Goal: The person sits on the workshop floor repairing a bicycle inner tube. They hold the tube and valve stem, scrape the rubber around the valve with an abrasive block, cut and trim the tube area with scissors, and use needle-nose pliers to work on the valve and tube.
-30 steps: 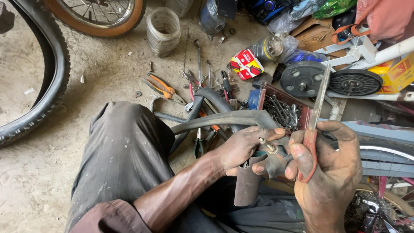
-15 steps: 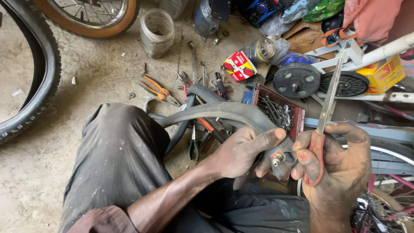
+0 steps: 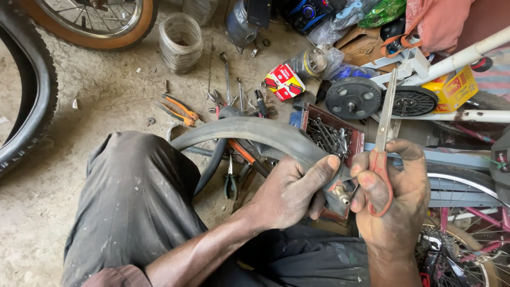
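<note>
Both hands work on one black inner tube [image 3: 249,133], which arches over our knee above the floor [image 3: 106,95]. Our left hand [image 3: 289,191] is closed around the tube near its brass valve [image 3: 341,195]. Our right hand [image 3: 396,196] grips red-handled scissors [image 3: 383,133], blades pointing up and away. To do this well, we judge the rubber should stay stretched flat and the blades clear of the thumb. Orange pliers [image 3: 180,110] and a box of spanners [image 3: 329,135] lie near.
</note>
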